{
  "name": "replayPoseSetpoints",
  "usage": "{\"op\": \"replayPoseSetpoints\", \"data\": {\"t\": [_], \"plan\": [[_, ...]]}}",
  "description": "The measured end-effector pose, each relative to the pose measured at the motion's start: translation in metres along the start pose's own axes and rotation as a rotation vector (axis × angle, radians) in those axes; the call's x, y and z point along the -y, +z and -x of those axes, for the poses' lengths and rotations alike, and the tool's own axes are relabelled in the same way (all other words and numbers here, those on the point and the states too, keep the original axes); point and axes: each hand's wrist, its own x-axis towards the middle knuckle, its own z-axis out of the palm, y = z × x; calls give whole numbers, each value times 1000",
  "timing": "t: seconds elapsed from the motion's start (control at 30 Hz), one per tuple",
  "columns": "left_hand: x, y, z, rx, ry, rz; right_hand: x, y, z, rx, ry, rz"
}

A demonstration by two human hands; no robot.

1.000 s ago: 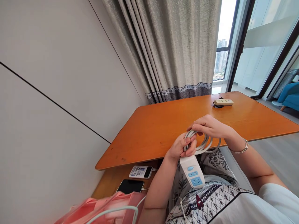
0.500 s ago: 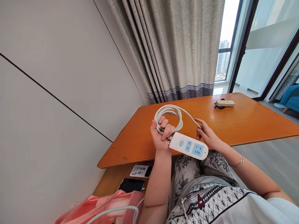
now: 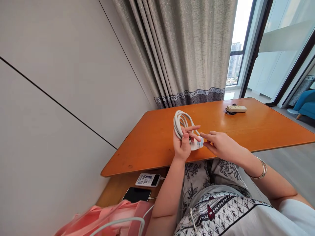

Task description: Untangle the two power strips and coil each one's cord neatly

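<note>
A white power strip (image 3: 196, 145) with pale blue socket panels points away from me, foreshortened, above the table's near edge. Its white cable (image 3: 177, 122) is wound in several loops. My left hand (image 3: 183, 144) is closed around the bundled loops near the strip, with some fingers extended across them. Close by on the right, my right hand (image 3: 219, 144) has its fingertips together at the loose stretch of cable, beside the strip's end. Part of the strip is hidden behind the left fingers.
The orange-brown wooden table (image 3: 147, 141) carries a cream power strip (image 3: 236, 108) with a black cord at the far right. Below its left edge lie a power bank (image 3: 147, 180), a black phone (image 3: 136, 194) and a pink bag (image 3: 110, 218). A curtain (image 3: 192, 49) hangs behind.
My left hand has turned and shifted right, swinging the strip from broadside to end-on. The loops have tilted and moved right. My right hand has turned its back upward beside the cable.
</note>
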Motion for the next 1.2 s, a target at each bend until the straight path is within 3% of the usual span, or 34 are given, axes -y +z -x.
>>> {"op": "replayPoseSetpoints", "data": {"t": [0.1,0.27,0.33,0.4,0.47,0.6,0.7,0.8,0.9,1.0,1.07,1.13,1.2], "plan": [[5,-2,6,24,19,-62,10,8,4,63,-5,-225],[18,-18,10,-14,-62,-148,8,45,17,231,62,-794],[21,-24,9,-40,-53,-185,5,56,22,249,30,-848],[21,-26,6,-52,27,-248,3,59,25,275,-17,-726],[17,-26,2,-36,106,-350,2,56,28,281,-42,-439],[1,-20,-6,158,-7,-573,2,32,28,228,-111,246],[-9,-15,-9,328,-147,-589,3,4,24,40,-269,515],[-12,-12,-6,391,-271,-364,5,-23,20,-222,-405,541],[-12,-10,3,557,-431,-68,6,-39,13,-392,-467,430],[-14,-6,12,771,-550,179,2,-38,0,-462,-436,205],[-16,-4,16,785,-580,266,-5,-28,-9,-501,-358,-16],[-18,-4,18,726,-579,290,-13,-14,-16,-511,-246,-292],[-18,-6,17,664,-559,303,-20,0,-19,-430,-136,-595]]}}
